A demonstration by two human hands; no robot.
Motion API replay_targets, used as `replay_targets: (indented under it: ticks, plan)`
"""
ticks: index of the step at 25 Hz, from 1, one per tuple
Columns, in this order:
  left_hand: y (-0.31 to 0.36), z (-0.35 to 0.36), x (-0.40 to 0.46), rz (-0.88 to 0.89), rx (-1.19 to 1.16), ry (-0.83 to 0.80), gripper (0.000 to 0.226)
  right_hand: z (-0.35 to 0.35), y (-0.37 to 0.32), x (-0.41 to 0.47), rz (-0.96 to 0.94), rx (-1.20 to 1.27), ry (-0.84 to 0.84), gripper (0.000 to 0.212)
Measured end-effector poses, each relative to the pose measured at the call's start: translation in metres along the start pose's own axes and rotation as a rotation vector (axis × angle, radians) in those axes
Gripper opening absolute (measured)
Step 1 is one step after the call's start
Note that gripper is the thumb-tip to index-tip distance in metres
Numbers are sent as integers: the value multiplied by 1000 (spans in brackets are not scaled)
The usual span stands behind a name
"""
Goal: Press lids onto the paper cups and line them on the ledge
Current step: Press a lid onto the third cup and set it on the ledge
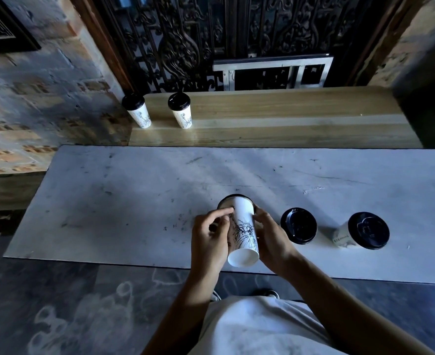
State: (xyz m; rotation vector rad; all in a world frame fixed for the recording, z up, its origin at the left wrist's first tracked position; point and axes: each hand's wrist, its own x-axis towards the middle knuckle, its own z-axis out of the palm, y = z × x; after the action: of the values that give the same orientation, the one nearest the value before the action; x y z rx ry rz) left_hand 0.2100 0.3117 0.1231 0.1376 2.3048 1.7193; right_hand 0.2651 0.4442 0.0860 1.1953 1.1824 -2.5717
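A: Cups first. Where is the one being worked on?

B: Near the front edge of the white table [134, 180], at about six o'clock in the head view. The held cup [244, 226] is a white paper cup with a black line drawing on its side. It is tipped over, its white base turned toward the person and its mouth pointing away toward twelve o'clock. A black lid [234, 196] shows as a dark rim at that far end.

A: And the hands?

B: The left hand [211, 239] wraps the cup's left side, fingers curled round it, with the forefinger stretched up toward the lid's rim. The right hand [271, 235] clasps the right side, fingers curled behind the cup. Both grip it between them.

A: Anything else on the table?

B: Two more, at three o'clock from the held cup. The nearer lidded cup [299, 226] shows almost only its black top. The farther lidded cup [359, 231] shows a black top and a slice of white wall on its left. They stand apart from each other, in a row with the held one.

A: The ledge?

B: The wooden ledge [288, 116] runs beyond the table at twelve o'clock. At its left end, near eleven o'clock, stand the corner cup [138, 112] and the second ledge cup [182, 111], both upright, both capped in black, side by side without touching.
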Motion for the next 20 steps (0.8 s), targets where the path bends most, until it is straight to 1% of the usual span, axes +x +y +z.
replay_targets:
  ticks: [4,5,6,8,10,11,13,15,16,19,20]
  plan:
    - [-1,-2,0,-61,-61,29,31,1,1,-1,5,28,60,57]
    - [-1,-2,0,-88,-91,38,29,0,1,-1,5,29,64,61]
    - [0,-2,0,-118,-125,44,24,-2,2,1,0,15,55,70]
    - [5,-2,0,-150,-172,47,15,-3,2,2,-16,13,11,64]
    - [7,-1,-1,-140,-200,53,11,-3,0,-1,-12,41,0,42]
    - [7,-2,-1,-138,-203,50,12,-2,-1,-3,-2,56,2,35]
    - [5,-2,-3,-133,-199,41,13,-4,-1,-6,11,72,2,41]
    - [0,-3,-4,-112,-202,36,10,-6,1,-7,34,71,-2,55]
    - [-2,-4,-5,-98,-200,27,9,-7,3,-7,42,53,-8,57]
    - [-7,-6,-8,-68,-183,2,12,-11,4,-6,15,28,-56,40]
    - [-8,-6,-9,-65,-181,0,13,-13,4,-5,0,33,-88,39]
